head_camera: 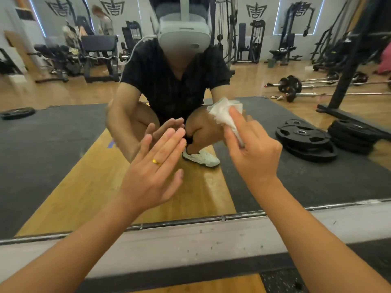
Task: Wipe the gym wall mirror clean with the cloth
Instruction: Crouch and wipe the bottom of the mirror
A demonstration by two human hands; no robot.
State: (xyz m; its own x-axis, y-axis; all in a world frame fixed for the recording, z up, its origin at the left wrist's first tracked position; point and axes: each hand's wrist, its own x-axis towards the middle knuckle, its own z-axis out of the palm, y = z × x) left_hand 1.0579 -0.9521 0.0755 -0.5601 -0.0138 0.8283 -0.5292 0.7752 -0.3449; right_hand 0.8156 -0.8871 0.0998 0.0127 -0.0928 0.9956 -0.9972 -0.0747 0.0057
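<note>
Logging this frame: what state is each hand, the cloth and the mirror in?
Mirror: reflection sharp; no smears that I can make out.
Cloth: white, crumpled, against or just off the mirror.
Right hand: gripping the cloth, raised to the mirror.
Left hand: open, fingers straight, tips reaching the mirror.

A gym; stacked weight plates (304,140), loose barbells (292,84), weight machines (252,41), rubber mats (42,144), all reflected in a wall mirror (203,193)
</note>
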